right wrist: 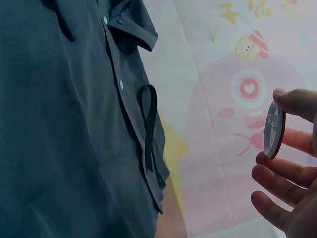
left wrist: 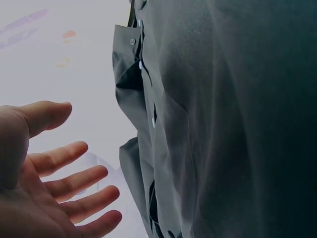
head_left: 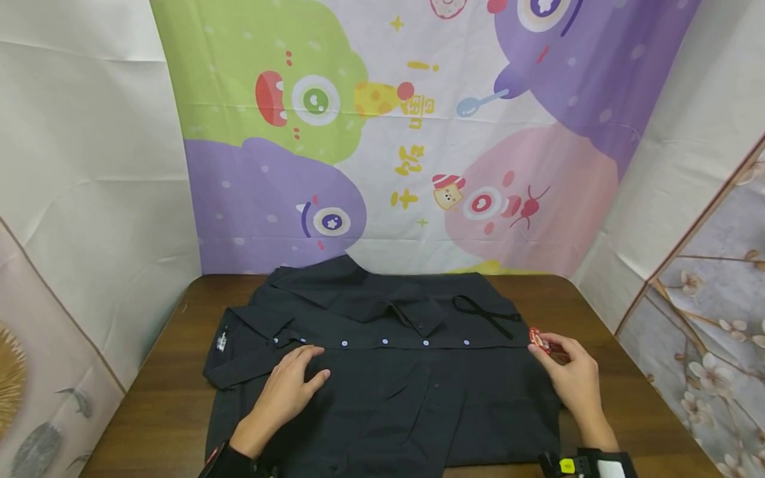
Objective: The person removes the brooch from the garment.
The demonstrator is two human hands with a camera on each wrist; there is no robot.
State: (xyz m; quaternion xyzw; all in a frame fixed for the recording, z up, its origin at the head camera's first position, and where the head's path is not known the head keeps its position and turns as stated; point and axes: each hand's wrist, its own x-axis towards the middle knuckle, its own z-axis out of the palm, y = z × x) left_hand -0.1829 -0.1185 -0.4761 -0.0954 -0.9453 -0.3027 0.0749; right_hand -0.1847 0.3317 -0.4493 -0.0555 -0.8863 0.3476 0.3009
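A dark short-sleeved shirt [head_left: 382, 398] lies spread sideways on the table, with a row of pale buttons along its placket. Between thumb and fingers, my right hand [head_left: 570, 372] pinches a small round red badge [head_left: 538, 340] at the shirt's right edge. The right wrist view shows the badge [right wrist: 274, 130] nearly edge-on, with a fitting on its pale back. My left hand [head_left: 287, 390] is over the shirt's left part near the buttons, its fingers extended and holding nothing. In the left wrist view its palm and spread fingers [left wrist: 77, 183] show beside the cloth.
A thin black strap [head_left: 487, 315] forms a loop on the shirt's upper right. The brown wooden table [head_left: 161, 372] shows around the shirt. Behind it hangs a cloth [head_left: 382, 232] printed with cartoon monsters, with white sheets [head_left: 101, 166] at the sides.
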